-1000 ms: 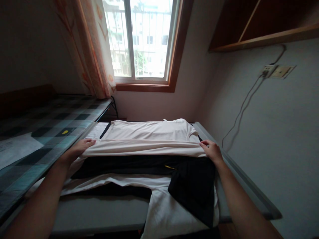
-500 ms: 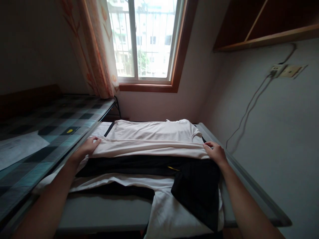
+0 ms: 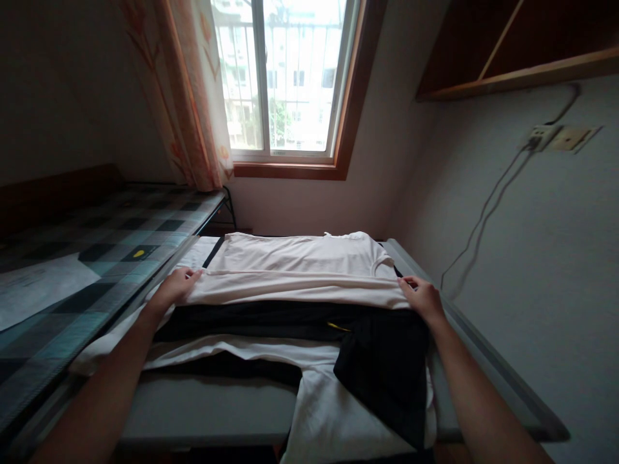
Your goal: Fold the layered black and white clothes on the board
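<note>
A white garment [image 3: 300,287] lies over black and white clothes on a grey table [image 3: 217,409], its near part folded back in a long strip. My left hand [image 3: 180,283] pinches the left end of that strip. At the right end, my right hand [image 3: 420,296] grips the strip's corner between thumb and fingers. Nearer to me is a black garment [image 3: 382,367] with a small yellow mark. A white sleeve-like piece [image 3: 319,412] hangs toward the table's near edge.
A bed with a checked mattress [image 3: 120,258] stands at the left, a paper sheet [image 3: 43,287] on it. Behind are a curtain [image 3: 181,96] and a window [image 3: 290,84]. A cable hangs from a wall socket [image 3: 544,137] at the right, below a wooden shelf [image 3: 522,74].
The whole view has shifted slightly. My left hand has moved a little to the right along with the strip's left end; my right hand keeps its hold.
</note>
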Demonstrator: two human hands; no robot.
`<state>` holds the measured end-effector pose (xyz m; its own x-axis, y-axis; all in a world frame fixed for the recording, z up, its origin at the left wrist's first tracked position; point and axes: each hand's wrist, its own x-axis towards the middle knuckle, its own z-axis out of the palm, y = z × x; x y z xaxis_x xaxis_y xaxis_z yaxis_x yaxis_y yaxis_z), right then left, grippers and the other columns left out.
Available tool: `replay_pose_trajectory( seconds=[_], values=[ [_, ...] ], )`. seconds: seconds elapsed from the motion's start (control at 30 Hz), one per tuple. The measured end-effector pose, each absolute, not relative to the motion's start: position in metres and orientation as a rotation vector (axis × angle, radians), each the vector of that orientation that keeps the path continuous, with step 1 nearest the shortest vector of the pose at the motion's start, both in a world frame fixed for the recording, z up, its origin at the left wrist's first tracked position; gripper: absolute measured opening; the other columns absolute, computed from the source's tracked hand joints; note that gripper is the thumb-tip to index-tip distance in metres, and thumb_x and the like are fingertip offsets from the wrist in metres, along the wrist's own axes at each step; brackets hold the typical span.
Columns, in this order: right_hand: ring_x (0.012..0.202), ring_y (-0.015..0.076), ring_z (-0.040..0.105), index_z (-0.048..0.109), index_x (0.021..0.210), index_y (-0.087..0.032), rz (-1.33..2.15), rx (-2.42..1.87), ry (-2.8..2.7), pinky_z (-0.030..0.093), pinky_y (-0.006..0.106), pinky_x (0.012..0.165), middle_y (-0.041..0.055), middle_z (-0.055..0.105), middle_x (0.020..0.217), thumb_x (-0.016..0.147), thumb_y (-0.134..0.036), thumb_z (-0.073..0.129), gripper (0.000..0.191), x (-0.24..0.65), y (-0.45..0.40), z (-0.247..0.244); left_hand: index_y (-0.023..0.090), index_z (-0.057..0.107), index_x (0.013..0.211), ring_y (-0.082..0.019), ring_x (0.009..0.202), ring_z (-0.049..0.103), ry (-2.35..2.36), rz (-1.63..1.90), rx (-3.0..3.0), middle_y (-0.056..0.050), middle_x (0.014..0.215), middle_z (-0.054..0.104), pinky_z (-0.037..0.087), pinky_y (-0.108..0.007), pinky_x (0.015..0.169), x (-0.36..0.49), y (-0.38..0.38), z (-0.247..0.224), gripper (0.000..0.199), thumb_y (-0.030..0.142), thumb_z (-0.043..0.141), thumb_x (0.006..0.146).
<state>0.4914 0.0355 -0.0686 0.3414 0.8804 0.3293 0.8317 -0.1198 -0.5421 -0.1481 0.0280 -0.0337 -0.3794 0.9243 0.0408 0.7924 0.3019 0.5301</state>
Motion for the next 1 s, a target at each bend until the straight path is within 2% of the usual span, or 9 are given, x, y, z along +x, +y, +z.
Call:
replay_pose_trajectory(
  seconds=[0.3,0.43,0.53,0.73,1.0],
  values=[
    [0.073,0.0282,0.065,0.072,0.08,-0.02,0.086,-1.963,-1.486,0.046,0.036,0.067,0.0139,0.072,0.078,0.07,-0.055,0.049,0.043,0.492,0.036,-0.07,0.019,0.066,0.077,-0.029,0.083,0.068,2.418,0.342,1.808,-0.014,0.087,0.073,0.045,-0.031,0.07,-0.143,0.026,-0.043,0.028,0.04,0.048,0.083],
    [0.073,0.0279,0.065,0.072,0.079,-0.02,0.071,-1.937,-1.498,0.046,0.037,0.067,0.0138,0.073,0.078,0.07,-0.053,0.049,0.042,0.492,0.036,-0.071,0.016,0.067,0.095,-0.033,0.1,0.067,2.43,0.406,1.793,-0.017,0.104,0.073,0.048,-0.033,0.078,-0.134,0.023,-0.044,0.039,0.049,0.057,0.077],
    [0.071,0.0271,0.064,0.072,0.077,-0.02,0.053,-1.919,-1.497,0.046,0.036,0.066,0.0125,0.072,0.075,0.07,-0.052,0.051,0.039,0.492,0.036,-0.072,0.017,0.065,0.102,-0.031,0.103,0.066,2.348,0.509,1.811,-0.015,0.106,0.072,0.048,-0.031,0.083,-0.13,0.023,-0.043,0.041,0.047,0.06,0.074],
    [0.069,0.0263,0.065,0.073,0.075,-0.021,0.032,-1.891,-1.485,0.046,0.034,0.063,0.0106,0.072,0.072,0.069,-0.049,0.055,0.034,0.493,0.036,-0.073,0.019,0.06,0.08,-0.025,0.085,0.067,2.117,0.795,1.618,-0.01,0.088,0.072,0.052,-0.029,0.073,-0.127,0.026,-0.033,0.032,0.047,0.061,0.065],
    [0.071,0.027,0.065,0.073,0.077,-0.02,0.087,-1.908,-1.485,0.048,0.035,0.066,0.0117,0.073,0.076,0.07,-0.048,0.055,0.035,0.491,0.035,-0.07,0.018,0.066,0.07,-0.026,0.082,0.066,1.921,0.994,1.48,-0.008,0.078,0.072,0.051,-0.031,0.074,-0.127,0.026,-0.027,0.045,0.057,0.072,0.049]
  ],
)
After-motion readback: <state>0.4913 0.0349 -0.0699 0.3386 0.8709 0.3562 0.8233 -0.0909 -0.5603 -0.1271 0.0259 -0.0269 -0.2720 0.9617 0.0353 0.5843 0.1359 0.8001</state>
